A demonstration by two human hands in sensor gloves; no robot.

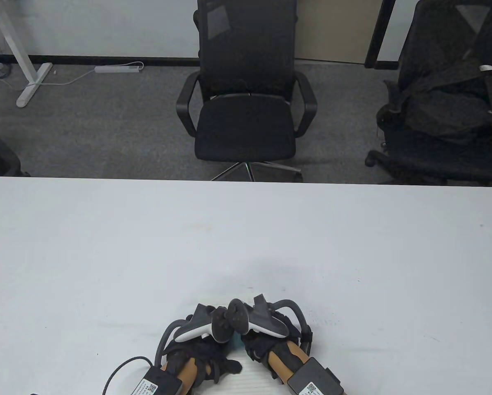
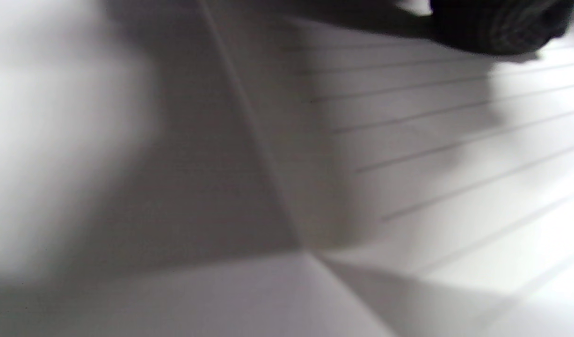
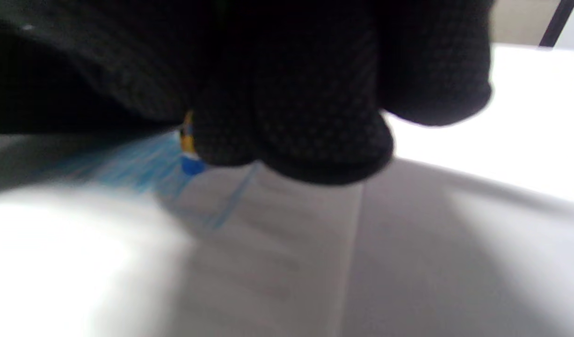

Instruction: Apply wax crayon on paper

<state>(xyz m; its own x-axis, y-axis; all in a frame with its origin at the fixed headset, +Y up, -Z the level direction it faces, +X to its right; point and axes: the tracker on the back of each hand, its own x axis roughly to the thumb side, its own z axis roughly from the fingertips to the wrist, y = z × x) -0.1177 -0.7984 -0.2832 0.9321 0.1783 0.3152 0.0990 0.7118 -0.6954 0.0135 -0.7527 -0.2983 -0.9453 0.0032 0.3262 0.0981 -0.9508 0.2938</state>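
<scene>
A sheet of lined white paper [image 1: 246, 380] lies at the table's front edge, under both hands. My right hand [image 1: 270, 349] pinches a short blue crayon [image 3: 189, 152] with a yellow wrapper, its tip down on the paper [image 3: 268, 262]. Blue crayon strokes [image 3: 127, 168] cover the paper left of the tip; a bit of blue [image 1: 234, 341] shows between the hands in the table view. My left hand [image 1: 206, 364] rests on the paper's left part and holds nothing. In the left wrist view one gloved fingertip [image 2: 497, 23] lies on the lined sheet [image 2: 455, 164].
The white table [image 1: 106, 255] stretches wide around the paper. Two black office chairs [image 1: 246, 94] [image 1: 443, 107] stand beyond the far edge. The paper's corner [image 2: 305, 252] shows in the left wrist view, with bare table beside it.
</scene>
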